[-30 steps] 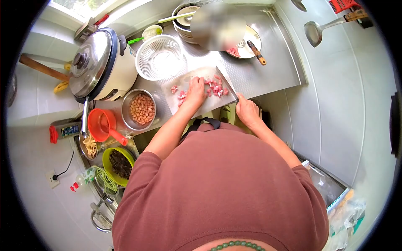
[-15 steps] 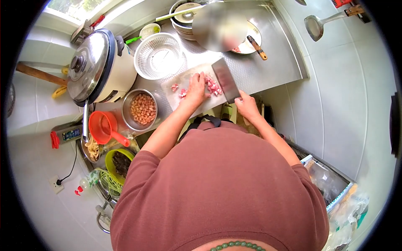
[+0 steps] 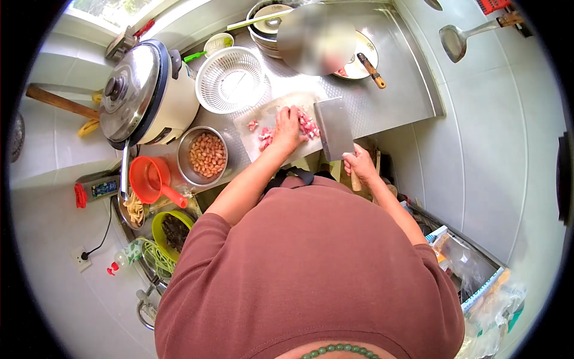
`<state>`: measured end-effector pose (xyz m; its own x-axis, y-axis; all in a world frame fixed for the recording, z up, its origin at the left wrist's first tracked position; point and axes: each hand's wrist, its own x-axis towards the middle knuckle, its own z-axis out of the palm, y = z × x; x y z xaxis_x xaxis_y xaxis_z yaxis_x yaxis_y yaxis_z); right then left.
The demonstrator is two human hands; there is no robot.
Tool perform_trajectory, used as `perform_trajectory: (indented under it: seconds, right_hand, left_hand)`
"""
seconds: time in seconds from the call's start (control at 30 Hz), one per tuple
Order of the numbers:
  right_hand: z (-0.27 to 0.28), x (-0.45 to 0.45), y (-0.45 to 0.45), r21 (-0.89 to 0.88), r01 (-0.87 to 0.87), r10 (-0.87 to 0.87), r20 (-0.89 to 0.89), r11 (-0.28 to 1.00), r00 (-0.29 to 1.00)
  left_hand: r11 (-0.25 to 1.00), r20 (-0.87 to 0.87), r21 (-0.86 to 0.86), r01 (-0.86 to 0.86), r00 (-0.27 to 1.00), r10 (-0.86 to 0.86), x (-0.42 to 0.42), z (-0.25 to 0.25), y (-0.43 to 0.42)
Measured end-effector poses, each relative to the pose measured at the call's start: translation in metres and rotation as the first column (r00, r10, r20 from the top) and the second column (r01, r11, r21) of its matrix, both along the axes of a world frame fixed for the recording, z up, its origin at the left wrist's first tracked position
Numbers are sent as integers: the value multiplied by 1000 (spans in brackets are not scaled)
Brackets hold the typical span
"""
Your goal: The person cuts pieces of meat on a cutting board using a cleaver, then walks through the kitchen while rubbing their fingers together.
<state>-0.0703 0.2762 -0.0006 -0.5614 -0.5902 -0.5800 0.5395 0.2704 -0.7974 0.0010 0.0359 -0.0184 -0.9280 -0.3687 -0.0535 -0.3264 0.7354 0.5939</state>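
Observation:
Small pieces of pink and white raw meat [image 3: 308, 124] lie on a pale cutting board [image 3: 248, 133] near the counter's front edge. My left hand [image 3: 288, 130] rests on the board with its fingers curled down against the meat; what lies under them is partly hidden. Other meat bits are to the left of that hand. My right hand [image 3: 360, 163] is closed around the wooden handle of a cleaver [image 3: 336, 127]. Its wide blade stands just right of the meat, apart from my left fingers.
Left of the board are a metal bowl of peanuts [image 3: 207, 154], a white basket [image 3: 229, 78], a large cooker [image 3: 170, 107] and a red dipper [image 3: 149, 179]. Behind it are stacked bowls [image 3: 263, 42] and a plate with a wooden-handled knife [image 3: 373, 73]. A spatula [image 3: 454, 42] hangs right.
The cleaver has shifted right, away from the meat, and its blade now shows more of its flat side. My left hand stays on the meat.

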Motion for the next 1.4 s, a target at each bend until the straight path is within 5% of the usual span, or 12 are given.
perform_trajectory:
  seconds: [0.3, 0.4, 0.53, 0.63, 0.87, 1.07, 1.4]
  right_hand:
    - [-6, -2, -34, -5, -198, 198, 54, 980, 979]
    - [-17, -2, -44, -23, -169, 171, 125, 985, 977]
    - [-14, -3, -50, 14, -92, 88, 181, 996, 979]
    - [-2, -14, -51, -59, -172, 180, 186, 983, 966]
    - [41, -49, -47, -60, -130, 135, 80, 990, 988]
    - [78, -103, -48, -39, -92, 91, -25, 995, 996]
    - [79, -181, -76, 102, -94, 106, -117, 990, 987]
  left_hand:
    - [998, -174, 53, -15, 984, 24, 1, -23, -8]
    - [938, -204, 343, -56, 970, 133, 2, -20, -10]
    - [909, -217, 399, -118, 951, 219, 0, -23, -8]
    - [878, -255, 461, -128, 929, 269, -5, -24, -9]
    - [972, -361, 225, -70, 921, 149, -47, 9, -13]
    - [973, -412, 230, -8, 905, 105, -118, 44, -15]
    - [979, -305, 148, -137, 936, 177, -208, 16, -32]
